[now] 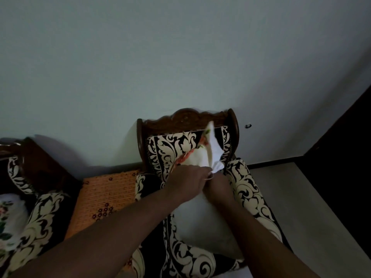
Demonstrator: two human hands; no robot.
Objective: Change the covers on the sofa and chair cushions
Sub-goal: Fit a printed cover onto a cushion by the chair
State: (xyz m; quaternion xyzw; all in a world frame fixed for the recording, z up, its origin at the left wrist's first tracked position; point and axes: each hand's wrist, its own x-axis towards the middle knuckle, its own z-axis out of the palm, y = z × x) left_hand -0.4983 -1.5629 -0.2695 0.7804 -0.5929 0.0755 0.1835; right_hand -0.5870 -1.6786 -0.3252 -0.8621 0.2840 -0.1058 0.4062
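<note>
A bare white cushion (pixel 202 225) lies on the seat of an armchair (pixel 249 189) upholstered in black and cream scrollwork. A cream cover with red flowers (pixel 197 155) stands bunched against the chair's backrest, at the cushion's far end. My left hand (pixel 186 179) grips the cover's lower edge. My right hand (pixel 217 184) is beside it and partly behind it, its fingers curled on white fabric where cover and cushion meet. Which of the two it holds is hidden.
An orange patterned side table (pixel 102 197) stands left of the chair. Further left is a matching sofa (pixel 40 217) with a floral cushion (pixel 8 213) on it. A pale wall rises behind, and grey floor (pixel 301 197) and a dark doorway (pixel 341 157) lie to the right.
</note>
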